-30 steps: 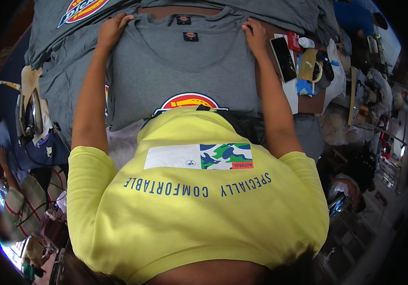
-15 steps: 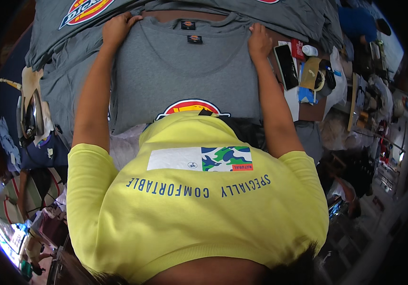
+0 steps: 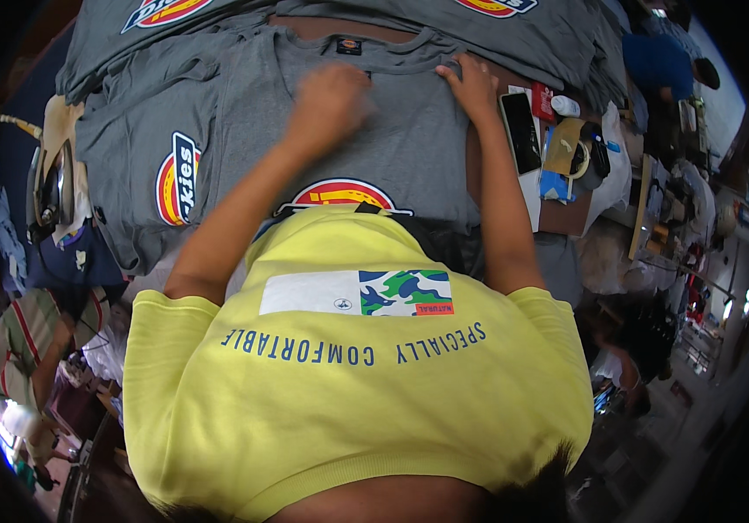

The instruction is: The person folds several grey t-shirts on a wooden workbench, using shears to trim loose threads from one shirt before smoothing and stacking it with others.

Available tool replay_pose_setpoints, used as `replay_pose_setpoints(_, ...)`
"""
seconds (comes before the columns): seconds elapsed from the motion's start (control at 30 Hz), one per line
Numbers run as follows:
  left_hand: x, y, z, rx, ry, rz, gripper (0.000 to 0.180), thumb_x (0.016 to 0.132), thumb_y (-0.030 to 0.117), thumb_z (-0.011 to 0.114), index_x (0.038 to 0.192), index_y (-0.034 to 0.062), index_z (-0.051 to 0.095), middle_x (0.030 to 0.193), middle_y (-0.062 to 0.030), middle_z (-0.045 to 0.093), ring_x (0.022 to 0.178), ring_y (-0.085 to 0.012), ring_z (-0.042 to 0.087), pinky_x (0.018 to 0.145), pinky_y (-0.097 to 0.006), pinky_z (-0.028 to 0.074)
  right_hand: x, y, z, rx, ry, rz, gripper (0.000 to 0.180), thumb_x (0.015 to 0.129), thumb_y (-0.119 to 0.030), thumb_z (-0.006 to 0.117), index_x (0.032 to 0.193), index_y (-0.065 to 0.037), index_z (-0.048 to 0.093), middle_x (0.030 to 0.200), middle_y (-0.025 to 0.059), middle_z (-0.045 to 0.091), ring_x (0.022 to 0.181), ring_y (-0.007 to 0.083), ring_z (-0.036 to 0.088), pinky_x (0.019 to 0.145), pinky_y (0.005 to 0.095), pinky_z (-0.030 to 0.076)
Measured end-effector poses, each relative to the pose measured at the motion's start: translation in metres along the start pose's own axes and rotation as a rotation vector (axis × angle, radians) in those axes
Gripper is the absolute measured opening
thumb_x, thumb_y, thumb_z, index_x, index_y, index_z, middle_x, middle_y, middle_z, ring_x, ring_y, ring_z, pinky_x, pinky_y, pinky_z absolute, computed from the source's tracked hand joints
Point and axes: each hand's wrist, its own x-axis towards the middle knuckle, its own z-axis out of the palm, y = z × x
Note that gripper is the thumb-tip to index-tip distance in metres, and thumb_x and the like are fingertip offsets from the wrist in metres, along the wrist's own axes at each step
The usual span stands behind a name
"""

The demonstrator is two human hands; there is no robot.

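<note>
A grey T-shirt (image 3: pixel 392 157) lies spread in front of me, its neckline at the far side and a red, yellow and white print at its near edge. One dark neck label (image 3: pixel 349 46) shows. My left hand (image 3: pixel 331 103) is over the shirt's chest, just below the neckline; motion smears its fingers, and whether it holds cloth cannot be made out. At the shirt's far right shoulder, my right hand (image 3: pixel 472 85) rests on the cloth edge with thumb and fingers apart.
More grey printed shirts (image 3: pixel 148 144) lie at left, and others (image 3: pixel 557 44) along the far side. At right are a phone (image 3: pixel 521 133), a red box (image 3: pixel 542 101), a white bottle (image 3: pixel 565 106) and tape rolls (image 3: pixel 580 160). An iron (image 3: pixel 49 187) stands far left. A person (image 3: pixel 657 63) is at the far right.
My left hand has moved from the far left shoulder in to the chest, near the neckline. The shirt's left side is drawn inward, uncovering a print at left. My right hand's fingers have loosened.
</note>
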Motion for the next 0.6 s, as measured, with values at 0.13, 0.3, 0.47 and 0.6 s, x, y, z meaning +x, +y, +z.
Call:
replay_pose_setpoints(0.13, -0.023, 0.076, 0.049, -0.163, -0.498, 0.349, 0.056, 0.080, 0.043, 0.054, 0.128, 0.0165, 0.041, 0.140, -0.0060, 0.029, 0.133, -0.0265, 0.020, 0.105, -0.050, 0.018, 0.011, 0.005, 0.008, 0.288, 0.058, -0.016, 0.042, 0.080, -0.046, 0.055, 0.097, -0.008, 0.059, 0.093, 0.0137, 0.062, 0.090, 0.0334, 0.057, 0.076, 0.0418, 0.043)
replay_pose_setpoints(0.3, -0.037, 0.084, 0.081, -0.071, -0.669, 0.389, 0.070, 0.083, 0.062, 0.034, 0.139, 0.0198, 0.025, 0.147, -0.0011, 0.014, 0.136, -0.0228, 0.007, 0.108, -0.050, 0.007, 0.017, 0.010, 0.012, 0.223, 0.129, -0.017, 0.033, 0.080, -0.041, 0.057, 0.090, -0.009, 0.059, 0.084, 0.0141, 0.063, 0.080, 0.0352, 0.059, 0.066, 0.0412, 0.046)
replay_pose_setpoints(0.47, -0.036, 0.087, 0.081, -0.026, -0.709, 0.358, 0.076, 0.080, 0.067, 0.034, 0.139, 0.0201, 0.024, 0.147, -0.0009, 0.013, 0.137, -0.0218, 0.005, 0.108, -0.050, 0.004, 0.036, 0.012, 0.007, 0.165, 0.136, -0.019, 0.026, 0.080, -0.039, 0.057, 0.083, -0.013, 0.059, 0.075, 0.0123, 0.062, 0.070, 0.0356, 0.059, 0.057, 0.0430, 0.044)
replay_pose_setpoints(0.6, -0.033, 0.088, 0.081, -0.037, -0.731, 0.327, 0.079, 0.078, 0.068, 0.037, 0.140, 0.0199, 0.024, 0.147, -0.0011, 0.013, 0.137, -0.0221, 0.005, 0.108, -0.050, 0.004, 0.040, 0.015, 0.014, 0.148, 0.212, -0.051, 0.025, 0.081, -0.039, 0.056, 0.080, -0.013, 0.056, 0.072, 0.0107, 0.062, 0.065, 0.0348, 0.059, 0.052, 0.0428, 0.044)
